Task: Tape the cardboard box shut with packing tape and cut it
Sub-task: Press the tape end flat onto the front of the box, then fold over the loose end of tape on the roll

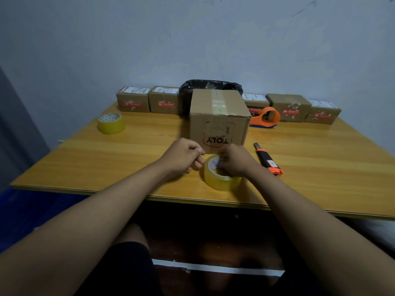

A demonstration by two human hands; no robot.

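While both hands (pixel 213 159) grip the tape roll (pixel 221 175), the wooden table (pixel 128 167) meets a blue-grey wall (pixel 192 39).

We see a table (pixel 89 154) of warm yellow-orange wood grain with darker streaks. On it, the cardboard box (pixel 219 122) is plain brown, with a strip of glossy clear tape over its top and a red outline and dark upside-down lettering on its front. The tape roll (pixel 221 178) nearest us is translucent yellow, as is the second tape roll (pixel 111 123), whose white core bears small grey marks. The utility knife (pixel 268 160) is black and orange. The tape dispenser (pixel 266 118) is orange on a blue base. The small boxes (pixel 133 102) are brown with red labels and white stickers. The bin bag (pixel 210 85) is glossy black, the wall (pixel 192 39) pale grey-blue.
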